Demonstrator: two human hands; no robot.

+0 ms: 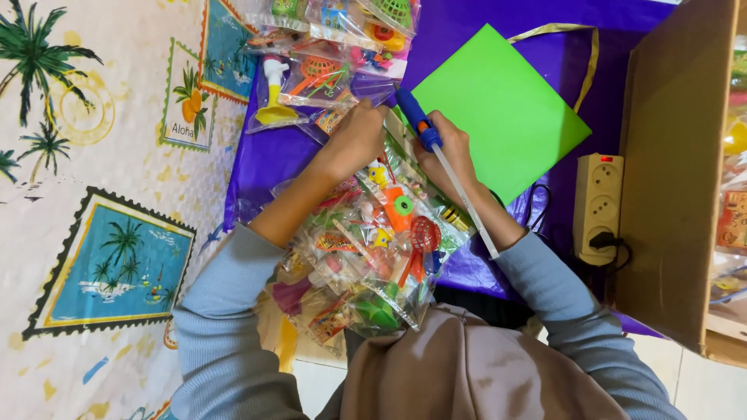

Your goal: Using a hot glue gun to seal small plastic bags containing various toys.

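Looking down over a seated person's shoulders, both bare hands work close together at the top edge of a clear plastic bag of small toys [393,225] that lies across the lap and onto a purple sheet [268,159]. The left hand [354,140] is curled shut, pinching the upper left corner of the bag. The right hand [447,152] is closed around a blue-handled tool [426,136] with a long pale shaft that runs back along the forearm; its blue tip points up and left, just beside the left hand. The bag holds bright plastic pieces in orange, yellow, red and green.

Behind the hands, touching the bag's top edge, lies a green sheet of paper [506,109], tilted like a diamond. More filled toy bags [327,47] are piled at the far edge of the purple sheet. To the right stand a white power strip [597,202] with a black plug in it and a cardboard box [673,163]. To the left spreads a cloth printed with palm trees [101,194].
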